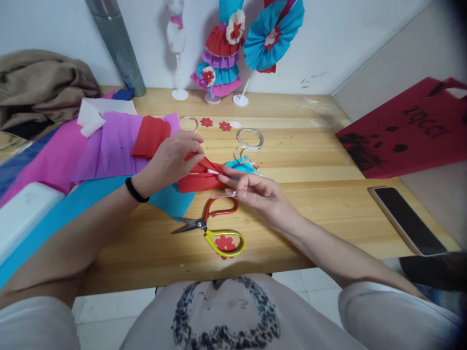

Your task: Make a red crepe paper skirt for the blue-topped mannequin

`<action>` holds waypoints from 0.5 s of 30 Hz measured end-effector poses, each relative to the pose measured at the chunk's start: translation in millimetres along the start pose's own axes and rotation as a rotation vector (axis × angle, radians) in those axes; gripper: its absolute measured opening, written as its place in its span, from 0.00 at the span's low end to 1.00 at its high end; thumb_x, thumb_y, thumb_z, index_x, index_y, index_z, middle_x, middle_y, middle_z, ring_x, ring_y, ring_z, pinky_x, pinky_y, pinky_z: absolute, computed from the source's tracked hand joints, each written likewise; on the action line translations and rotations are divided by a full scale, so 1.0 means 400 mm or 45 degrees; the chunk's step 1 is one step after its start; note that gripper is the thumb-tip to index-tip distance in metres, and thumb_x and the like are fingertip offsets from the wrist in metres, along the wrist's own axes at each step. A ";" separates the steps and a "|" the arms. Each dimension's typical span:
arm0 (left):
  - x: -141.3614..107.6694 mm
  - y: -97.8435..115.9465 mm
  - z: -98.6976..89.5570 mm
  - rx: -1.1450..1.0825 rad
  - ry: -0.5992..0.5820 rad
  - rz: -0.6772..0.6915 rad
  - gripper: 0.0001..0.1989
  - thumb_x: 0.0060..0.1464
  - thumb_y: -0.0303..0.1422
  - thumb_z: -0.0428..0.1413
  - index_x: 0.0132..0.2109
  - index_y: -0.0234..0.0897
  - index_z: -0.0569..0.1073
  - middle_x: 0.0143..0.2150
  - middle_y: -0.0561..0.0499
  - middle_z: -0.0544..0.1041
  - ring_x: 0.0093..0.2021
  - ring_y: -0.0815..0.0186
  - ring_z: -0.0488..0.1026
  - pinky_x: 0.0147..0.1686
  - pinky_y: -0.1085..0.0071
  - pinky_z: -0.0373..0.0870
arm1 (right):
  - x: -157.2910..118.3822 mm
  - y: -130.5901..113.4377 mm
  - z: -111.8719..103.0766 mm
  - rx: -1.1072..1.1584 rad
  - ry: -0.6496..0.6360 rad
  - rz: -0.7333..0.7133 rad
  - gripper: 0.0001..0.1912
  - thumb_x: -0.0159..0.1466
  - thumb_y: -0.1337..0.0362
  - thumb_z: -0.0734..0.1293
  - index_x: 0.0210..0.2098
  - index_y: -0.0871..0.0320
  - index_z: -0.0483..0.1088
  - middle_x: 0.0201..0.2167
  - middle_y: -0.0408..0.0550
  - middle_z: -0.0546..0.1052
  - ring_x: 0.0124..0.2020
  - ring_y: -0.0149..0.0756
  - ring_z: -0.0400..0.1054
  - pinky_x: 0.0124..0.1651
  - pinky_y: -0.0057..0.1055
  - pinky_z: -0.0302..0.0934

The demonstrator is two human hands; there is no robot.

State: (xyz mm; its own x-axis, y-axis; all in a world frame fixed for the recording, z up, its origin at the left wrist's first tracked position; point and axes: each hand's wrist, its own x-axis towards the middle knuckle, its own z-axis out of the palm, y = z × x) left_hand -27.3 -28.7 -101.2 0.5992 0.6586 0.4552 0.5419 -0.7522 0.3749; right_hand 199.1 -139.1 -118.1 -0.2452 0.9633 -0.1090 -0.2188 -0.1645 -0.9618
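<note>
A folded strip of red crepe paper (199, 183) lies between my two hands, with a small white patch showing in its folds. My left hand (173, 158), a black band on its wrist, is closed over the paper's left end with thumb and fingers curled. At the paper's right end, my right hand (260, 197) touches it with the outstretched fingers. Its thumb and index pinch a thin clear strip (222, 195) that looks like tape. Just below lie scissors (200, 224) with one red and one yellow handle, blades apart, over a red paper flower (224, 243).
Tape rolls (251, 139) and small red flowers (206, 122) lie behind my hands. Crepe paper sheets (105, 146) cover the left side. Dressed paper figures (222, 63) and a tall bottle (122, 48) stand along the wall. A phone (406, 221) and red bag (408, 131) are right.
</note>
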 end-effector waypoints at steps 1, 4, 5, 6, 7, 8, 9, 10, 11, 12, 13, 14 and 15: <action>0.001 0.000 0.001 -0.005 -0.007 -0.018 0.09 0.61 0.30 0.53 0.34 0.38 0.75 0.49 0.46 0.81 0.52 0.62 0.76 0.54 0.64 0.74 | 0.003 0.003 0.002 0.002 -0.001 0.009 0.12 0.58 0.57 0.77 0.27 0.55 0.73 0.64 0.45 0.70 0.65 0.48 0.66 0.68 0.51 0.61; 0.005 0.003 0.000 -0.002 -0.025 -0.055 0.09 0.61 0.31 0.53 0.34 0.37 0.75 0.50 0.47 0.81 0.53 0.62 0.76 0.54 0.63 0.74 | 0.009 0.008 0.006 -0.004 0.013 0.030 0.13 0.58 0.56 0.77 0.27 0.55 0.73 0.64 0.46 0.70 0.66 0.48 0.65 0.68 0.50 0.60; 0.006 0.005 -0.002 0.001 -0.031 -0.060 0.09 0.61 0.31 0.53 0.34 0.37 0.75 0.50 0.47 0.81 0.53 0.62 0.76 0.54 0.62 0.74 | 0.010 0.008 0.007 -0.013 0.017 0.030 0.13 0.57 0.55 0.77 0.27 0.55 0.73 0.64 0.46 0.71 0.66 0.47 0.65 0.69 0.50 0.60; 0.006 0.008 -0.003 0.004 -0.041 -0.060 0.09 0.62 0.30 0.52 0.34 0.36 0.75 0.50 0.46 0.81 0.53 0.62 0.76 0.55 0.62 0.74 | 0.010 0.007 0.006 -0.027 0.018 0.026 0.13 0.57 0.55 0.77 0.27 0.55 0.73 0.63 0.46 0.71 0.66 0.47 0.65 0.69 0.50 0.59; 0.007 0.010 -0.005 0.003 -0.046 -0.055 0.09 0.62 0.30 0.52 0.35 0.36 0.75 0.50 0.45 0.81 0.53 0.62 0.76 0.55 0.62 0.74 | 0.010 0.006 0.005 -0.042 0.020 0.020 0.13 0.57 0.55 0.77 0.26 0.55 0.73 0.63 0.46 0.72 0.67 0.47 0.64 0.69 0.49 0.59; 0.008 0.012 -0.006 0.000 -0.056 -0.051 0.10 0.63 0.30 0.52 0.35 0.35 0.75 0.50 0.44 0.80 0.53 0.61 0.76 0.55 0.61 0.74 | 0.010 0.004 0.003 -0.055 0.022 0.011 0.13 0.57 0.56 0.78 0.26 0.55 0.73 0.63 0.47 0.72 0.67 0.47 0.64 0.69 0.49 0.58; 0.008 0.013 -0.007 -0.004 -0.065 -0.049 0.10 0.63 0.29 0.52 0.35 0.35 0.75 0.50 0.44 0.80 0.53 0.61 0.76 0.56 0.61 0.74 | 0.009 0.003 0.001 -0.062 0.029 0.002 0.13 0.57 0.56 0.78 0.26 0.55 0.73 0.62 0.47 0.73 0.67 0.47 0.64 0.69 0.49 0.58; 0.008 0.013 -0.006 -0.007 -0.071 -0.049 0.09 0.63 0.29 0.52 0.36 0.35 0.75 0.51 0.43 0.80 0.53 0.61 0.76 0.56 0.61 0.74 | 0.008 0.002 -0.001 -0.063 0.037 -0.003 0.13 0.57 0.56 0.78 0.26 0.55 0.73 0.62 0.48 0.73 0.66 0.47 0.64 0.69 0.49 0.58; 0.008 0.011 -0.004 -0.013 -0.070 -0.047 0.09 0.63 0.29 0.52 0.36 0.35 0.76 0.51 0.44 0.80 0.53 0.61 0.76 0.56 0.60 0.74 | 0.008 0.001 -0.003 -0.057 0.048 -0.003 0.13 0.57 0.57 0.78 0.26 0.56 0.73 0.61 0.48 0.73 0.66 0.47 0.64 0.70 0.49 0.57; 0.007 0.008 -0.001 -0.020 -0.058 -0.041 0.08 0.63 0.30 0.53 0.37 0.36 0.76 0.51 0.44 0.80 0.53 0.61 0.76 0.55 0.60 0.74 | 0.008 0.000 -0.005 -0.043 0.058 0.004 0.13 0.57 0.57 0.78 0.26 0.56 0.73 0.61 0.48 0.74 0.66 0.47 0.65 0.70 0.48 0.57; 0.006 0.003 0.003 -0.028 -0.039 -0.036 0.07 0.62 0.30 0.54 0.37 0.36 0.76 0.51 0.44 0.80 0.53 0.61 0.76 0.55 0.60 0.74 | 0.008 -0.002 -0.006 -0.021 0.065 0.012 0.13 0.56 0.57 0.78 0.25 0.56 0.73 0.61 0.48 0.74 0.66 0.47 0.65 0.70 0.48 0.57; 0.005 -0.002 0.008 -0.038 -0.015 -0.024 0.06 0.62 0.31 0.54 0.38 0.36 0.76 0.50 0.45 0.80 0.53 0.61 0.76 0.55 0.60 0.74 | 0.009 -0.004 -0.008 0.009 0.069 0.024 0.13 0.56 0.57 0.78 0.25 0.56 0.72 0.60 0.48 0.75 0.66 0.46 0.65 0.70 0.47 0.57; 0.005 -0.007 0.012 -0.050 0.010 -0.011 0.06 0.61 0.31 0.55 0.40 0.36 0.77 0.50 0.44 0.80 0.53 0.61 0.76 0.55 0.61 0.74 | 0.010 -0.007 -0.009 0.046 0.070 0.040 0.13 0.56 0.58 0.78 0.25 0.56 0.72 0.59 0.48 0.76 0.66 0.46 0.65 0.70 0.46 0.56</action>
State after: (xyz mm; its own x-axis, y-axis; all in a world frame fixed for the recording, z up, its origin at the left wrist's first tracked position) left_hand -24.8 -25.3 -105.2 0.5901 0.6649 0.4579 0.5236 -0.7469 0.4099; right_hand 202.2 -133.9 -116.8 -0.2007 0.9675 -0.1535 -0.2457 -0.2014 -0.9482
